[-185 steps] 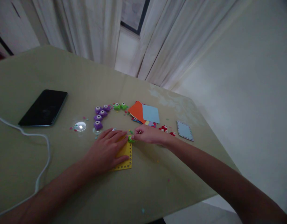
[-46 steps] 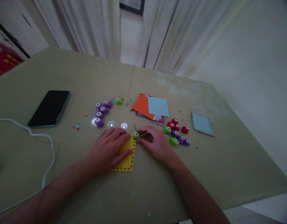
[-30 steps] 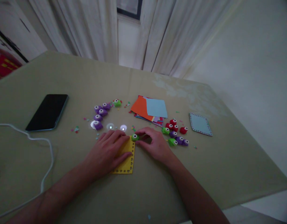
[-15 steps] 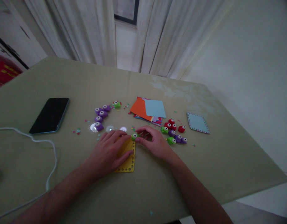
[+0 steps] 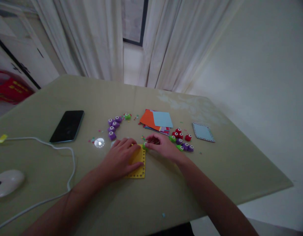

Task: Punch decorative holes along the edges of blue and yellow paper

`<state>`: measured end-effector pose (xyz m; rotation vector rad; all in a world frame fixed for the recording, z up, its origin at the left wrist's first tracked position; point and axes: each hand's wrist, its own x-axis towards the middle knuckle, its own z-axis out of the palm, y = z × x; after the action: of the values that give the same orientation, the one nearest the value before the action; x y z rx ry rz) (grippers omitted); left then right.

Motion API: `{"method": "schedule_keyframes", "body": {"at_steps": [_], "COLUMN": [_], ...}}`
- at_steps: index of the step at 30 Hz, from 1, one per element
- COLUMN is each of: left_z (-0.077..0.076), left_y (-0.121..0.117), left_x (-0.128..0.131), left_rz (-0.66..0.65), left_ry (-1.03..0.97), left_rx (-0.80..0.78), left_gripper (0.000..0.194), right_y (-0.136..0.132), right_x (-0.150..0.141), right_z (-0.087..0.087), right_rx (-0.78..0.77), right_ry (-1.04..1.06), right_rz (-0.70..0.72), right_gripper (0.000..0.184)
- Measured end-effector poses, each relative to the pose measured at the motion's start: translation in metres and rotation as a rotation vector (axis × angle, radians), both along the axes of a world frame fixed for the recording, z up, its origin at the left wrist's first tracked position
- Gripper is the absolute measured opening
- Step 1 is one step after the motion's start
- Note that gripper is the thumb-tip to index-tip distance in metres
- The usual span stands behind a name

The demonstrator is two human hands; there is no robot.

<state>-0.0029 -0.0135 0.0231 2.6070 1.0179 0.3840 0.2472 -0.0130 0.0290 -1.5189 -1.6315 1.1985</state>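
A yellow square of paper (image 5: 140, 172) lies in front of me, small shapes cut out along its right and bottom edges. My left hand (image 5: 120, 159) rests flat on it, fingers stretched out and covering much of its left part. At the paper's upper right corner is a small green craft punch (image 5: 144, 146) with an eye on it. The thumb and fingers of my right hand (image 5: 162, 146) close around this punch and partly hide it. Just beyond that hand stand several red punches (image 5: 179, 134), with purple punches (image 5: 185, 146) and green ones beside them.
Several purple punches (image 5: 112, 129) and a green one (image 5: 127, 116) curve across the left. Behind lie stacked coloured papers (image 5: 163, 119); a light blue punched square (image 5: 203, 132) is at right. A phone (image 5: 68, 126), white cable (image 5: 74, 167) and mouse (image 5: 9, 183) occupy the left. Confetti is scattered about.
The camera view has shifted, bringing the mouse further into sight. Both hands stay at the yellow paper, and the right one still holds the green punch, its eye now less visible.
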Motion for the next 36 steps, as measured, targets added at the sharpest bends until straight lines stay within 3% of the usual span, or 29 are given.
{"method": "schedule_keyframes", "body": {"at_steps": [4, 9, 23, 36], "left_z": [0.000, -0.003, -0.005, -0.005], "left_y": [0.001, 0.002, 0.002, 0.000], "left_x": [0.001, 0.001, 0.003, 0.005], "left_rz": [0.001, -0.019, -0.024, -0.020], "left_ry": [0.034, 0.008, -0.043, -0.049], "left_rx": [-0.013, -0.026, -0.023, -0.038], "left_gripper": [0.042, 0.043, 0.043, 0.043], "right_y": [0.000, 0.003, 0.012, 0.026], "right_x": [-0.003, -0.002, 0.000, -0.008], "right_z": [0.007, 0.008, 0.004, 0.026], "right_rx": [-0.002, -0.027, -0.090, -0.273], "right_ry": [-0.088, -0.074, -0.074, -0.127], "right_rz": [0.052, 0.073, 0.012, 0.067], "right_gripper": [0.017, 0.019, 0.020, 0.017]}}
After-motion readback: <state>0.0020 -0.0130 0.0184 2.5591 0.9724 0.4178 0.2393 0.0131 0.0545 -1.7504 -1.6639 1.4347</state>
